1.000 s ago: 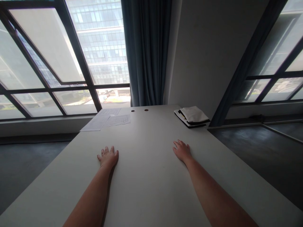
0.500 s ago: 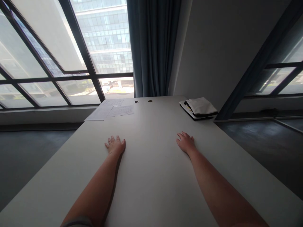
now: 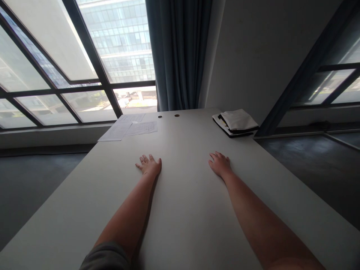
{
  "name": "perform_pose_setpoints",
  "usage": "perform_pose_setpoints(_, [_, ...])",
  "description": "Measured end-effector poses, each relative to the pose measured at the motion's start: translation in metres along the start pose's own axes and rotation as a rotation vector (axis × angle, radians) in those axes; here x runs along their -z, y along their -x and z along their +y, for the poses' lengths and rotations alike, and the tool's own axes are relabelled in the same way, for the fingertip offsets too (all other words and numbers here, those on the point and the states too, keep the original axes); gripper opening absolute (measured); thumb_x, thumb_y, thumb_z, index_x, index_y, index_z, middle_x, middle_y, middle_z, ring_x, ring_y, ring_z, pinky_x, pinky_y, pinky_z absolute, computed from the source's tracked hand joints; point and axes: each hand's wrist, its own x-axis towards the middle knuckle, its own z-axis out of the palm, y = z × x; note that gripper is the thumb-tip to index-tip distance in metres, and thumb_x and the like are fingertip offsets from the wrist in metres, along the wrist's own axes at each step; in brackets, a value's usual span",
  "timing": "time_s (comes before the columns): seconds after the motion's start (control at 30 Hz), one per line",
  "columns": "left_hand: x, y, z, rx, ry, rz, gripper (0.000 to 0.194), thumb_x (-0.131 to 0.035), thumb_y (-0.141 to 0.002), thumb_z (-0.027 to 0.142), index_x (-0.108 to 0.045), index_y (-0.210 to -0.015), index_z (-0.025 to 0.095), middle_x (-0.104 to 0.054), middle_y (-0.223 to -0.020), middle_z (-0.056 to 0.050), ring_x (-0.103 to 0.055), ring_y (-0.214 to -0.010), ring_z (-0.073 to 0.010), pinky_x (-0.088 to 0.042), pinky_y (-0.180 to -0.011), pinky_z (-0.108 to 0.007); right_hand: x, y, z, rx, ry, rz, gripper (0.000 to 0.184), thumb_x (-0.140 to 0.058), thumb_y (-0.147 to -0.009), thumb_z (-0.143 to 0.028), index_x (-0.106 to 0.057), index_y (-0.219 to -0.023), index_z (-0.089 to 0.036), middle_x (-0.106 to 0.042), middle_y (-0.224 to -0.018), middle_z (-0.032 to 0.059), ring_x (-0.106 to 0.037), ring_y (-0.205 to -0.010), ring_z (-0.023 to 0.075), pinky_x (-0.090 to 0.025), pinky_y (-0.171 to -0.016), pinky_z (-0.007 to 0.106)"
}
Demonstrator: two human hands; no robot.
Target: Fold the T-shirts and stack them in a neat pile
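My left hand (image 3: 149, 165) lies palm down on the white tabletop (image 3: 185, 202), its fingers slightly spread and holding nothing. My right hand (image 3: 220, 165) rests the same way farther to the right, also empty. Bare tabletop separates the two hands. The nearest objects are loose papers (image 3: 128, 129) at the far left of the table, beyond my left hand. A grey sleeve (image 3: 107, 257) shows at my left upper arm.
A folded white cloth on a black folder or pouch (image 3: 235, 123) lies at the table's far right corner. Two small round grommet holes (image 3: 168, 116) sit near the far edge. Large windows, a blue curtain (image 3: 178, 52) and a dark floor surround the table.
My left hand has slid inward toward the table's middle and forward. The right hand has shifted slightly forward. The view has tilted, and more of the grey sleeve shows.
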Motion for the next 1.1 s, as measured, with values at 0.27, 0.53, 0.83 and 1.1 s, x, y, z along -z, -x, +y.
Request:
perform_pose_setpoints(0.27, [0.0045, -0.0019, -0.0006, 0.000, 0.002, -0.013, 0.091, -0.031, -0.093, 0.074, -0.033, -0.165, 0.018, -0.017, -0.174, -0.021, -0.012, -0.161, -0.0416, -0.010, -0.123, -0.071, -0.0019, 0.0010, 0.0000, -0.001, -0.004, 0.022, 0.056, -0.044, -0.100, -0.041, -0.056, -0.151, -0.024, -0.043, -0.164, 0.0146, -0.037, -0.150, 0.0306, -0.024, -0.122, 0.058])
perform_pose_setpoints(0.53, [0.0086, -0.0010, 0.0005, -0.009, 0.005, -0.014, 0.097, -0.026, -0.091, 0.080, -0.033, -0.166, 0.018, -0.017, -0.175, -0.020, -0.013, -0.161, -0.0411, -0.011, -0.124, -0.070, 0.0026, 0.0048, -0.0021, -0.012, -0.015, 0.013, 0.055, -0.046, -0.100, -0.040, -0.055, -0.152, -0.025, -0.042, -0.165, 0.0136, -0.035, -0.151, 0.0286, -0.022, -0.123, 0.056])
perform_pose_setpoints(0.83, [0.0046, -0.0023, -0.0007, -0.018, -0.011, 0.003, 0.096, -0.028, -0.092, 0.078, -0.032, -0.166, 0.017, -0.018, -0.174, -0.021, -0.013, -0.161, -0.0419, -0.010, -0.123, -0.072, 0.0032, 0.0044, -0.0019, -0.006, -0.023, 0.003, 0.055, -0.045, -0.100, -0.040, -0.055, -0.152, -0.025, -0.042, -0.165, 0.0135, -0.035, -0.151, 0.0282, -0.022, -0.123, 0.057])
perform_pose_setpoints(1.1, [0.0012, -0.0042, -0.0039, -0.037, -0.006, 0.012, 0.098, -0.032, -0.091, 0.079, -0.032, -0.166, 0.016, -0.018, -0.174, -0.023, -0.013, -0.161, -0.0432, -0.010, -0.123, -0.072, 0.0014, 0.0029, -0.0005, -0.003, -0.014, 0.009, 0.054, -0.045, -0.101, -0.041, -0.055, -0.152, -0.025, -0.041, -0.165, 0.0139, -0.035, -0.151, 0.0289, -0.022, -0.123, 0.056])
